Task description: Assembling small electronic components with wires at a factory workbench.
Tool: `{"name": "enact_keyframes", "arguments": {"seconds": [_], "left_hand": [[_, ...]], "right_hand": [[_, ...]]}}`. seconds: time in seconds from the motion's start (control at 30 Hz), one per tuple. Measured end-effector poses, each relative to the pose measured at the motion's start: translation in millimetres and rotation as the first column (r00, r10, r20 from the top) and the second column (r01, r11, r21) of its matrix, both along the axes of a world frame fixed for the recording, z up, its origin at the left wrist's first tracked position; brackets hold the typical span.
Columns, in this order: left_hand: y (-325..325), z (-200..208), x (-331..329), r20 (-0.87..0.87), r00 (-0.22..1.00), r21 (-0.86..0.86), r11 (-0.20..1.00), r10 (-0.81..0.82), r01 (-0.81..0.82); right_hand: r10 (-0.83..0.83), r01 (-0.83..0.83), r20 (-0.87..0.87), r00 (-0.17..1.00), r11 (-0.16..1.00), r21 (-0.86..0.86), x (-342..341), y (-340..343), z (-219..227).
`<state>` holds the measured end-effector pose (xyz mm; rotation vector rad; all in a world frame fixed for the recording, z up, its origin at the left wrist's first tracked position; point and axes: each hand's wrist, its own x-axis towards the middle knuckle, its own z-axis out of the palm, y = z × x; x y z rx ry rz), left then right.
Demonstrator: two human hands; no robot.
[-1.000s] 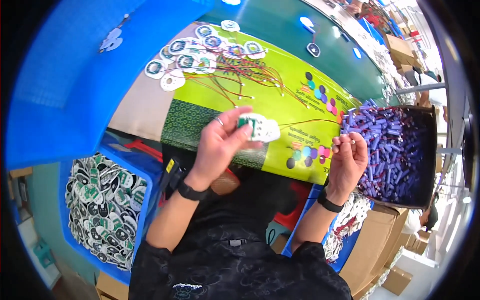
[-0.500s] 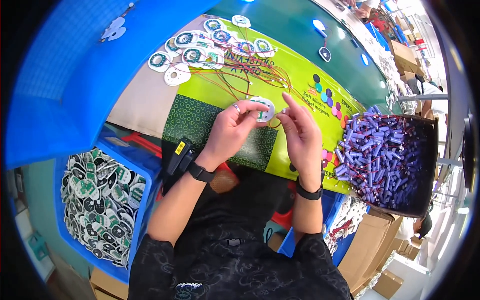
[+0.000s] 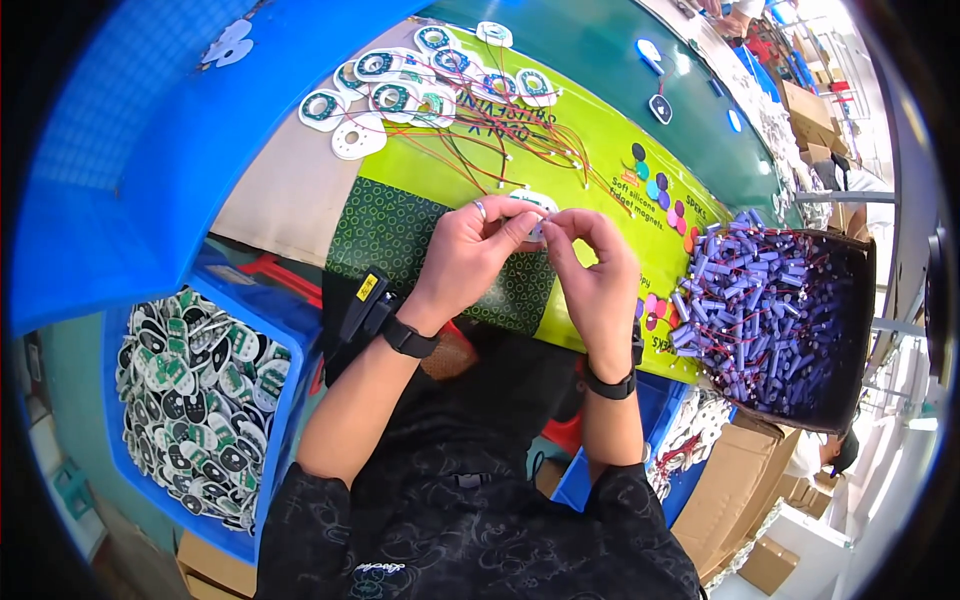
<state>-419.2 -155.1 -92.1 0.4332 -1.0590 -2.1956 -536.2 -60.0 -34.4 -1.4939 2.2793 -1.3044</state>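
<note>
Between my hands is a white, rounded circuit board with green on its face. My left hand pinches it between thumb and index finger. My right hand is closed in a pinch against the board's near right edge, its fingertips meeting those of the left; what lies between them is hidden. Just beyond, thin red and dark wires with small white plugs spread over the yellow-green mat. They run from a cluster of similar white boards with green rings at the far left.
A blue bin full of white and black boards stands at the left. At the right a dark box holds many purple cylindrical cells with wires. A large blue panel rises at the far left. Cardboard boxes stand at the lower right.
My right hand has moved left to the board, and its raised index finger has curled in. The thin wire loop seen between the hands earlier is now out of sight.
</note>
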Motion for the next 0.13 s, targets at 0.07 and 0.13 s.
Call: {"name": "enact_keyframes", "arguments": {"seconds": [0.07,0.13], "left_hand": [[-0.1,-1.5,0.7,0.019,1.0,-0.004,1.0,-0.004,0.004],[0.2,-2.4,1.0,0.037,0.999,-0.008,1.0,-0.011,0.011]], "right_hand": [[-0.004,0.005,-0.017,1.0,1.0,0.005,4.3,-0.7,5.9],[-0.006,0.01,-0.082,0.997,0.999,0.044,5.0,-0.1,10.0]]}}
